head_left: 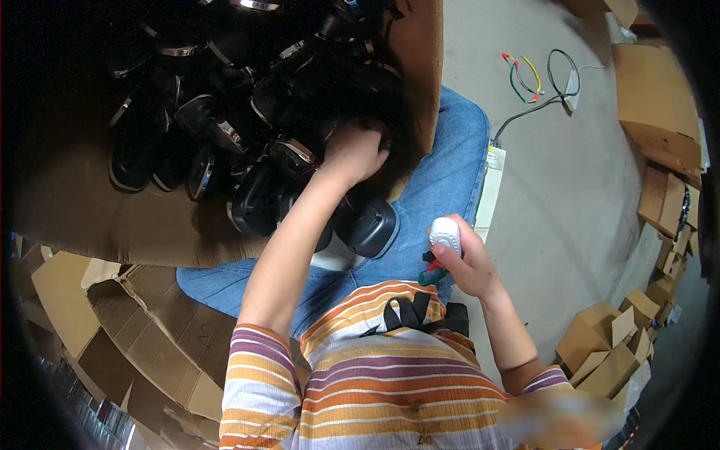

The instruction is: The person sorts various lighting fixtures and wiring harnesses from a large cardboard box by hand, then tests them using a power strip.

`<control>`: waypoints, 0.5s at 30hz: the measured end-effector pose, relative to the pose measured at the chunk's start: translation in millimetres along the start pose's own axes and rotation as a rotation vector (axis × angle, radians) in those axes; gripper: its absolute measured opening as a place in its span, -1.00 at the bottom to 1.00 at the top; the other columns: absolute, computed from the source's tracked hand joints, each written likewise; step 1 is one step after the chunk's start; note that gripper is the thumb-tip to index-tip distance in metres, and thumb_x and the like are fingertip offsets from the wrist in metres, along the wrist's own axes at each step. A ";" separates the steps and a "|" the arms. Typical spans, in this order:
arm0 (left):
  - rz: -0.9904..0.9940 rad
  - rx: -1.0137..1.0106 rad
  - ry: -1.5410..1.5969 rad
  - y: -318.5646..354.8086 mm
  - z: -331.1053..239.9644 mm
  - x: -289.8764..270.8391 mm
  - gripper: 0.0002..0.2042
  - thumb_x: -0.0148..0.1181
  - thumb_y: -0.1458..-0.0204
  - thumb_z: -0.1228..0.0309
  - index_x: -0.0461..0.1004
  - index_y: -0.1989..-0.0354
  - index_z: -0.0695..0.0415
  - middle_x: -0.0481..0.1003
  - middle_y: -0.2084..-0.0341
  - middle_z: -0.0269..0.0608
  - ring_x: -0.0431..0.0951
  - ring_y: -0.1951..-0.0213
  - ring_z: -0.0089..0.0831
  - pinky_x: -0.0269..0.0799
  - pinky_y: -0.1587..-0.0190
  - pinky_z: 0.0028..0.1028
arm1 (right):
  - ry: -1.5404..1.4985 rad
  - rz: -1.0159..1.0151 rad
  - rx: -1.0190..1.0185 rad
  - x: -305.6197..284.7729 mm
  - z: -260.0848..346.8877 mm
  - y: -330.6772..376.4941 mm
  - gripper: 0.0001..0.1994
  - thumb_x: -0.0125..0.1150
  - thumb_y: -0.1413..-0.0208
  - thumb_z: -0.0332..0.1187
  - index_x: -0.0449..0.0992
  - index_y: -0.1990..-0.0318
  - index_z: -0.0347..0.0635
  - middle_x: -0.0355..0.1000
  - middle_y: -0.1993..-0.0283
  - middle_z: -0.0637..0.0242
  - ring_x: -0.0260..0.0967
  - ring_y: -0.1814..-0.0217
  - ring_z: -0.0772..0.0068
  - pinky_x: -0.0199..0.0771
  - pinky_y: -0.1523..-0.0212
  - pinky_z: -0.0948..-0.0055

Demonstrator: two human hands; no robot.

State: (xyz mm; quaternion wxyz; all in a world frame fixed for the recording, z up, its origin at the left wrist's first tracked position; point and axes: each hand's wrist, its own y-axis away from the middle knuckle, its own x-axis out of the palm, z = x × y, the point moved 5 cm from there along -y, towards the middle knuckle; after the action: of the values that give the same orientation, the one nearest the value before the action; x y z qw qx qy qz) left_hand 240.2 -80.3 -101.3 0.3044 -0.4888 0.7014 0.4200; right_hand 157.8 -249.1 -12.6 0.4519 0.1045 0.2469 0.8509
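My left hand (356,154) reaches into a large cardboard box (202,244) filled with black rounded plastic housings that have shiny silver trim. Its fingers disappear into the dark among them, so their grip is hidden. Just below that hand, one black housing (369,229) lies at the box's near edge, over my lap, with thin reddish wires close by. My right hand (469,262) is closed around a white oval handset-like piece (445,234) with small raised dots, the thumb across its lower end. Beneath this hand hang a green loop (432,277) and a small red part.
A white power strip (491,187) lies on the grey floor beside my right knee. Its dark cable runs to coiled red, yellow and green leads (523,79). Cardboard boxes (656,97) line the right side, and folded cardboard (157,322) lies at left.
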 end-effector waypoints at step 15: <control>-0.242 0.291 0.186 43.0 -21.7 -4.1 -0.78 0.09 0.31 0.45 0.40 0.38 0.07 0.34 0.61 -0.14 0.41 0.43 -0.24 0.33 0.41 -0.39 | -0.061 -0.013 0.015 -1.9 4.4 -1.7 -0.80 -0.02 0.11 -0.51 0.21 0.27 -0.23 0.22 0.48 0.40 0.16 0.46 0.65 0.21 0.46 0.64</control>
State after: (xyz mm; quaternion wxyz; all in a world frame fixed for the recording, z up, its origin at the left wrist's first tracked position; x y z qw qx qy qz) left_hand 200.8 -90.5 -75.3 0.3541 -0.5569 0.7160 0.2277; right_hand 161.9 -248.4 -9.7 0.4641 0.1319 0.2399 0.8424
